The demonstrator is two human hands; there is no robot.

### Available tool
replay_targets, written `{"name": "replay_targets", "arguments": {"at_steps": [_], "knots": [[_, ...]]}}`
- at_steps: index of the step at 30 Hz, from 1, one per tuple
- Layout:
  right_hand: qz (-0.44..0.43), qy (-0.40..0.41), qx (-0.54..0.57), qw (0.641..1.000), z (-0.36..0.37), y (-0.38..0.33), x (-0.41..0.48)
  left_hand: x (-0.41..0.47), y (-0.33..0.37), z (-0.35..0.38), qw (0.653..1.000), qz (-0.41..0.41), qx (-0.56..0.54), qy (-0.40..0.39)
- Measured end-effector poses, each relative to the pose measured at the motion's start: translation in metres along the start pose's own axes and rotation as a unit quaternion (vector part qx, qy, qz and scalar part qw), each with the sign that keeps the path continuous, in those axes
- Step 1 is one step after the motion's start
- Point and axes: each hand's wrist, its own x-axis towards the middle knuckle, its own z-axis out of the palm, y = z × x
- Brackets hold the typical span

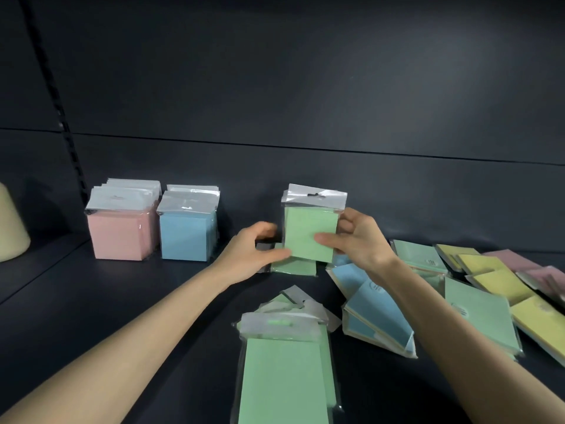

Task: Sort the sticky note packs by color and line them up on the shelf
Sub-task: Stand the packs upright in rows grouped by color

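Note:
A green sticky note pack [308, 231] stands upright above the dark shelf [91, 301], its clear hang tab at the top. My right hand [356, 240] grips its right edge, thumb across the front. My left hand [253, 250] touches the pack's lower left corner and reaches over green packs [295, 267] lying flat beneath. A row of pink packs [120, 234] and a row of blue packs [187, 235] stand at the back left. More green packs [284, 368] lie in a pile at the front.
Loose blue packs [373, 319], green packs [480, 319], yellow packs [501, 280] and pink packs [526, 264] lie scattered on the right. A cream-coloured object [10, 228] stands at the far left. The shelf's dark back panel rises behind everything.

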Motion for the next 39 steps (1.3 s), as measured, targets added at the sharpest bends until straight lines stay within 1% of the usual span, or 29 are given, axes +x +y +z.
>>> {"name": "replay_targets", "arguments": {"at_steps": [2,3,5,8,10,12,16,18,20,22,24,26,30,33,36,39], "knots": [[0.0,0.024,-0.009,1.0,-0.007,0.001,0.001,0.004,-0.008,0.001,0.994,-0.027,0.1,-0.03],[0.002,0.031,-0.017,0.999,-0.01,0.003,0.002,0.005,-0.01,0.002,0.99,-0.037,0.128,-0.047],[0.005,0.042,-0.033,0.999,-0.015,0.008,0.003,0.009,-0.012,0.003,0.985,-0.051,0.15,-0.072],[0.011,0.052,-0.054,0.997,-0.017,0.015,0.006,0.011,-0.009,0.001,0.985,-0.065,0.135,-0.087],[0.014,0.05,-0.06,0.997,-0.017,0.017,0.008,0.011,-0.008,-0.001,0.987,-0.072,0.107,-0.098],[0.016,0.048,-0.061,0.997,-0.015,0.018,0.008,0.011,-0.007,-0.003,0.987,-0.079,0.082,-0.111],[0.015,0.047,-0.058,0.997,-0.013,0.016,0.007,0.012,-0.005,-0.005,0.98,-0.097,0.076,-0.155],[0.014,0.044,-0.055,0.997,-0.012,0.016,0.006,0.012,-0.005,-0.006,0.981,-0.1,0.052,-0.157],[0.012,0.043,-0.05,0.998,-0.012,0.015,0.005,0.009,-0.003,-0.008,0.984,-0.102,0.019,-0.147],[0.007,0.044,-0.037,0.998,-0.012,0.013,0.004,0.007,-0.004,-0.009,0.989,-0.081,0.028,-0.119],[0.0,0.05,-0.007,0.999,-0.012,0.01,0.004,0.004,-0.004,-0.01,0.995,-0.045,0.037,-0.08],[-0.009,0.057,0.018,0.998,-0.013,0.009,0.003,0.0,-0.002,-0.011,0.999,-0.02,0.022,-0.042],[-0.016,0.061,0.013,0.998,-0.011,0.011,0.003,-0.005,0.004,-0.018,0.999,-0.003,-0.013,0.049],[-0.025,0.067,0.002,0.997,-0.009,0.012,0.004,-0.007,0.009,-0.026,0.992,0.005,-0.077,0.102],[-0.028,0.06,-0.018,0.998,-0.008,0.013,0.004,-0.009,0.014,-0.035,0.987,0.004,-0.125,0.105],[-0.036,0.037,-0.064,0.997,-0.004,0.014,0.003,-0.01,0.016,-0.045,0.987,0.013,-0.127,0.095]]}}
